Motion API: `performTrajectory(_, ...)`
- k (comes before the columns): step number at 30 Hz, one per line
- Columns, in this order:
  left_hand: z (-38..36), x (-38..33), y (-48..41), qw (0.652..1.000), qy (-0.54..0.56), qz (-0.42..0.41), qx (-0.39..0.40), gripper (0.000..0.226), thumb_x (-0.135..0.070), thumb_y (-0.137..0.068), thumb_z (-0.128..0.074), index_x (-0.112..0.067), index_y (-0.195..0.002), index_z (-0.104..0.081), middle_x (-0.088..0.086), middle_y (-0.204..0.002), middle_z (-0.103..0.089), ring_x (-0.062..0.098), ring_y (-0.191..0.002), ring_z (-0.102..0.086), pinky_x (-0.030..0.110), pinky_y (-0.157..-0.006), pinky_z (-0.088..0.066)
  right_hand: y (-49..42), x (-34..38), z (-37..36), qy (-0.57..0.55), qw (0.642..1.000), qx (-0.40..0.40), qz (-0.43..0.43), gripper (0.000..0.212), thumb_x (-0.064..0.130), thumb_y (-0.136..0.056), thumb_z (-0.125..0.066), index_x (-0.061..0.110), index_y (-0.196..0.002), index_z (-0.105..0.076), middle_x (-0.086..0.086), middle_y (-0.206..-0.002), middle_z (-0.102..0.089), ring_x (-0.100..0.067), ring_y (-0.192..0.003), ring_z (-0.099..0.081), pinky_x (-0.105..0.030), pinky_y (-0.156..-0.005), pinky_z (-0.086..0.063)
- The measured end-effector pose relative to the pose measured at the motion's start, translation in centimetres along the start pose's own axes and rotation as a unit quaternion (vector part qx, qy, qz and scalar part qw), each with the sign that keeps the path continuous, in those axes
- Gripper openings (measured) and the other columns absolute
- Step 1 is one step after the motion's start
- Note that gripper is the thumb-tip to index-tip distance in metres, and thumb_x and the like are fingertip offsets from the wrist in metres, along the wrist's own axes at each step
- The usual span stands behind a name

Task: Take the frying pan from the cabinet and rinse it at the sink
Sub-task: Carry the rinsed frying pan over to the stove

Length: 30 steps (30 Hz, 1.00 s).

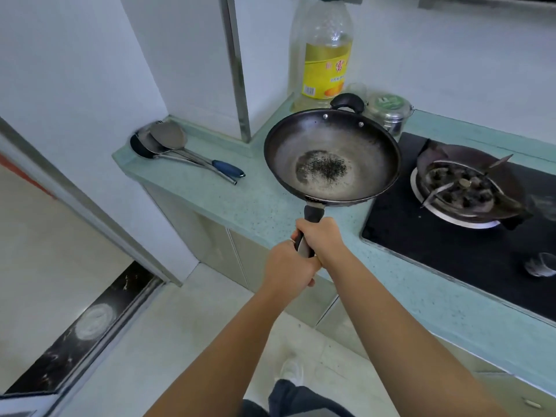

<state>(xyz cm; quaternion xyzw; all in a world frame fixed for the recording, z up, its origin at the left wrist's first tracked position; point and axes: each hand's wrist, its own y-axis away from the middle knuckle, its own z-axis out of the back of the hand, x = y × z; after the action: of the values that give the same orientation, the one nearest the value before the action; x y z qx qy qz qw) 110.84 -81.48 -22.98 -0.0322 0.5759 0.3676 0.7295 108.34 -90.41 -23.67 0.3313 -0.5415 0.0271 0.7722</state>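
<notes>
Frying pan [332,156], dark burnt specks in its centre, is held level above the teal desk [264,206] left of the gas burner [460,185], long handle clamped by both grips, right hand [320,237] ahead of left hand [288,269]; half-full oil bottle [326,55] stands behind.

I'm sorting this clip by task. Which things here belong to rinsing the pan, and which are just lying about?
Belong to the job:
frying pan, with dark specks in its middle
left hand and right hand, both in a grip on its handle

Just lying about:
oil bottle
spatulas on the counter
steel tin
gas burner

No sink is in view.
</notes>
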Motion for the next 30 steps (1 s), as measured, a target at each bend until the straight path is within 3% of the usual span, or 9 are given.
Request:
performTrajectory(9, 1.8, -0.2, -7.3, 0.999, -0.046, 0.004, 0.025, 0.023, -0.021, -0.076, -0.067, -0.015, -0.064, -0.049, -0.004, -0.052, -0.055, 0.001, -0.029, -0.052, 0.013, -0.036, -0.039, -5.8, 2.0, -2.0, -0.015, 0.998, -0.039, -0.039, 0.022, 0.005, -0.073, -0.055, 0.006, -0.051, -0.056, 0.004, -0.044, -0.059, -0.01, -0.044, -0.054, -0.021, -0.047, -0.044)
performTrajectory(20, 2.8, 0.9, -9.1, 0.997, -0.047, 0.01, 0.055, 0.024, -0.018, -0.078, -0.067, -0.017, -0.062, -0.049, -0.003, -0.052, -0.055, 0.001, -0.029, -0.05, 0.01, -0.035, -0.037, -7.3, 1.5, -3.5, -0.008, 0.997, -0.06, -0.046, 0.022, 0.008, -0.077, -0.055, 0.007, -0.055, -0.059, 0.002, -0.05, -0.062, -0.003, -0.04, -0.054, -0.014, -0.045, -0.045)
performTrajectory(27, 3.0, 1.1, -9.2, 0.996, -0.047, 0.008, 0.072, 0.02, -0.021, -0.078, -0.067, -0.019, -0.067, -0.05, -0.003, -0.057, -0.058, 0.01, -0.044, -0.057, 0.02, -0.045, -0.042, -7.5, 1.4, -3.7, -0.039, 0.996, -0.055, -0.061, 0.024, 0.005, -0.077, -0.055, 0.007, -0.052, -0.059, -0.001, -0.05, -0.063, -0.012, -0.051, -0.059, -0.025, -0.062, -0.052)
performTrajectory(30, 3.3, 1.1, -9.1, 0.996, -0.057, -0.004, 0.066, 0.019, -0.023, -0.077, -0.069, -0.015, -0.081, -0.051, -0.003, -0.067, -0.057, 0.012, -0.058, -0.056, 0.021, -0.048, -0.04, -7.4, 1.3, -4.0, -0.011, 0.996, -0.059, -0.06, 0.011, 0.012, -0.077, -0.058, 0.002, -0.073, -0.059, -0.01, -0.068, -0.064, -0.018, -0.059, -0.058, -0.027, -0.06, -0.048)
